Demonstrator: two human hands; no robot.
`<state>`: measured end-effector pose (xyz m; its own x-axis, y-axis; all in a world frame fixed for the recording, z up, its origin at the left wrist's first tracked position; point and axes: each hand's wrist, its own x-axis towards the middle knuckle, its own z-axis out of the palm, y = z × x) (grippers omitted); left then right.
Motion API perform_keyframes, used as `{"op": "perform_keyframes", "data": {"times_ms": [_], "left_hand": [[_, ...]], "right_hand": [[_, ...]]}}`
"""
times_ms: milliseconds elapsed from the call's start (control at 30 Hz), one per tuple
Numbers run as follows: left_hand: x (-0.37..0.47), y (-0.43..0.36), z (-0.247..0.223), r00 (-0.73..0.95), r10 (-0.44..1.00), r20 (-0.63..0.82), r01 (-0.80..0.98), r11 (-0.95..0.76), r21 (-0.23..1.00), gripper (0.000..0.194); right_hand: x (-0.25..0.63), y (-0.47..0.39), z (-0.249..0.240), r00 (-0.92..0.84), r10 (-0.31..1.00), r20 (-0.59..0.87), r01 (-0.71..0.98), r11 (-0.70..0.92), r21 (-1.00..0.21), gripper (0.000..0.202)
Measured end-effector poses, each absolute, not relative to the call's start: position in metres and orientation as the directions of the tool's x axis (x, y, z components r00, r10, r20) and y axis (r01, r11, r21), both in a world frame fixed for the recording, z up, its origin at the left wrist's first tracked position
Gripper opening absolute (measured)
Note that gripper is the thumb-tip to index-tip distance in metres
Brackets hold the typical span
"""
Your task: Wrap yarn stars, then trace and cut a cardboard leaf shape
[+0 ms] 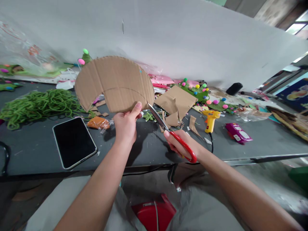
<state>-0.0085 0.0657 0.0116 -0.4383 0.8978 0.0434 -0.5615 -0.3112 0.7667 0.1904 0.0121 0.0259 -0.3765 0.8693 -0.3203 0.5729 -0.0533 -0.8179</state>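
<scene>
My left hand (126, 123) pinches the lower edge of a rounded piece of cardboard (115, 77), thumb on its front face. A curved line is drawn across the cardboard, and part of its lower left is cut away along that curve. In my right hand (183, 142) is a pair of scissors (178, 139) with red handles. The blade tips meet the cardboard at its lower right, close to the drawn line. Below the blades lie cardboard scraps (173, 118) and a flat cardboard sheet (179, 99).
On the grey table (149, 154) lie a tablet (74, 142), green yarn (43, 104), an orange packet (98, 122), a yellow glue gun (211, 120) with a cord, and a purple packet (238, 133). Colourful pompoms (209, 102) line the back by the white wall (168, 38).
</scene>
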Motion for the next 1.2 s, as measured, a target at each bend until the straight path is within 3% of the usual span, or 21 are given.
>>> {"op": "perform_keyframes", "data": {"times_ms": [367, 667, 1200], "left_hand": [[-0.011, 0.066, 0.007, -0.346, 0.937, 0.039, -0.587, -0.249, 0.77, 0.026], [-0.008, 0.064, 0.011, -0.36, 0.931, 0.057, -0.556, -0.263, 0.788, 0.025], [-0.009, 0.068, 0.005, -0.37, 0.928, 0.034, -0.599, -0.266, 0.755, 0.027]], "right_hand": [[0.193, 0.011, 0.024, -0.364, 0.873, -0.324, 0.619, -0.034, -0.785, 0.069], [0.19, 0.012, 0.037, -0.364, 0.843, -0.396, 0.601, -0.112, -0.791, 0.069], [0.185, 0.013, 0.025, -0.245, 0.915, -0.321, 0.655, -0.089, -0.751, 0.071]]}}
